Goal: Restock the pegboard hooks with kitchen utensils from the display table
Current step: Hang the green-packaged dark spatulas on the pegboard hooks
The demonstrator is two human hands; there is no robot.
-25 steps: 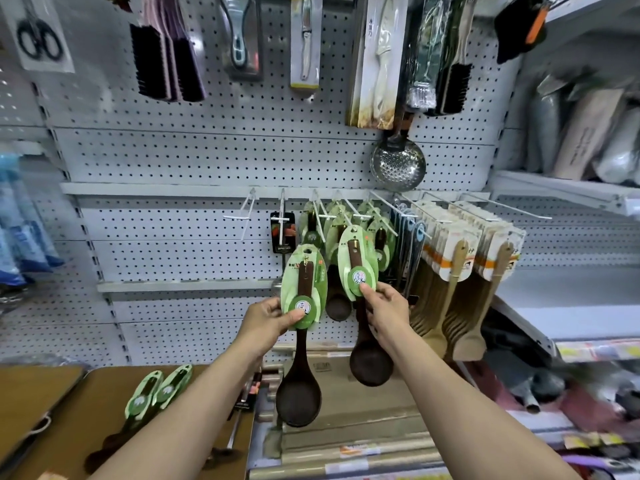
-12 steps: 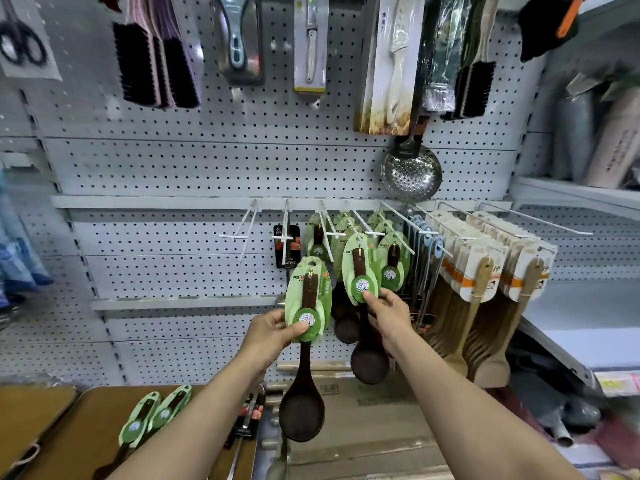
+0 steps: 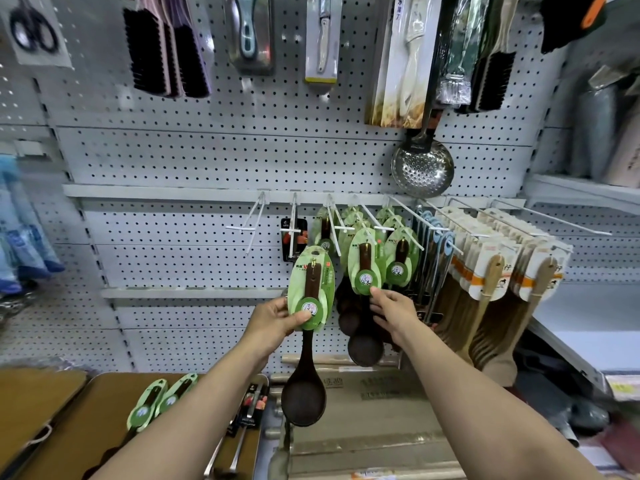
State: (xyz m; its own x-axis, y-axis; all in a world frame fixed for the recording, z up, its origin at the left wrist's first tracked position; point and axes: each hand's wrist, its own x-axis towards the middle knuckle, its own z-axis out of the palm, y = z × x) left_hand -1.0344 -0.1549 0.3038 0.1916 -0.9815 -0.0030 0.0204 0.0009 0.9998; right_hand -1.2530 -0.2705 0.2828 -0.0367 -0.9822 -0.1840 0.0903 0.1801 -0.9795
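Facing a wide grey pegboard wall point(image 3: 207, 161) full of hanging kitchenware, a person reaches both bare arms up toward a row of white wire hooks point(image 3: 294, 230). Along the top hang dark bristle brushes point(image 3: 166, 53), a carded peeler point(image 3: 251, 32), a carded small knife point(image 3: 322, 39), a boxed white knife with small Chinese print too blurred to read point(image 3: 405, 64), and packed scissors point(image 3: 33, 31) at far left. A perforated steel skimmer point(image 3: 422, 168) hangs lower, right of centre. To the right, pale wooden spatulas point(image 3: 491, 282) hang in thick bunches on white cards with an orange band; their writing is too small to read.

At lower left a brown display table point(image 3: 86, 427) carries two more green-carded spoons point(image 3: 162, 398) and some metal utensils point(image 3: 242, 427), partly hidden behind the left forearm.

The left hand point(image 3: 277, 318) grips a dark wooden spoon on a green leaf-shaped card point(image 3: 311, 289), thumb on a round green label with a white brush-style character; it is held off any hook, just below and left of the stocked hooks. The right hand point(image 3: 391, 306) pinches the lower edge of the front hanging spoon card point(image 3: 365, 265), which bears the same round label and hangs on its hook with other green carded spoons behind it. A small black card point(image 3: 293, 239) hangs on the hook to the left
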